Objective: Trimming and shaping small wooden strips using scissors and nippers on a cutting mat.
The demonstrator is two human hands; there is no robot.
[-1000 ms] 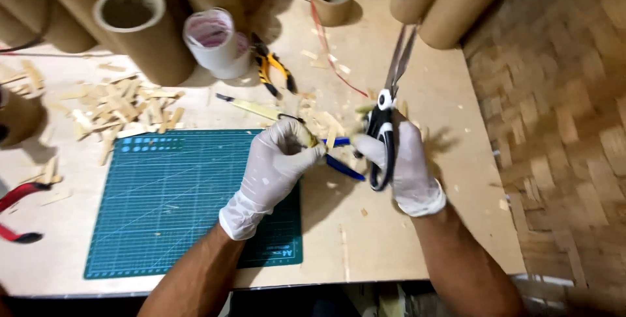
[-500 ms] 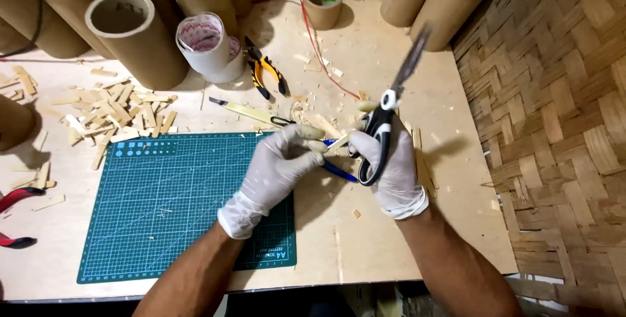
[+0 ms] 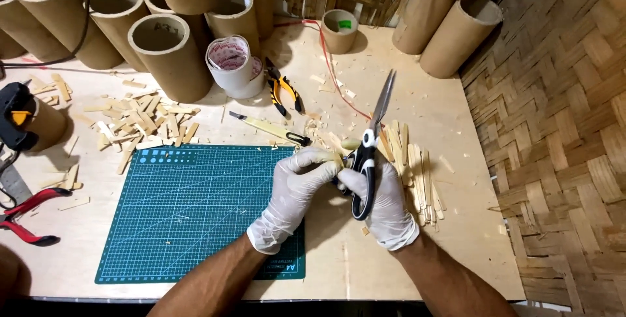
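Both my hands wear white gloves and meet above the right edge of the green cutting mat (image 3: pixel 189 213). My right hand (image 3: pixel 381 203) grips black-handled scissors (image 3: pixel 368 154), blades pointing up and away, nearly closed. My left hand (image 3: pixel 293 190) pinches a small pale bamboo piece (image 3: pixel 339 158) right at the scissors' pivot. A row of thin bamboo strips (image 3: pixel 417 173) lies on the table just right of my right hand.
Several cardboard tubes (image 3: pixel 171 53) stand along the back. A tape roll (image 3: pixel 229 63), yellow-black pliers (image 3: pixel 283 89) and a utility knife (image 3: pixel 270 128) lie behind the mat. A pile of cut bamboo bits (image 3: pixel 140 121) sits at left, red-handled pliers (image 3: pixel 29 216) at far left. A woven wall (image 3: pixel 574 141) lies right.
The view has shifted, so the table sits a little differently in frame. The scissors stay raised in my right hand, tilted slightly differently. Both hands remain joined at the bamboo piece.
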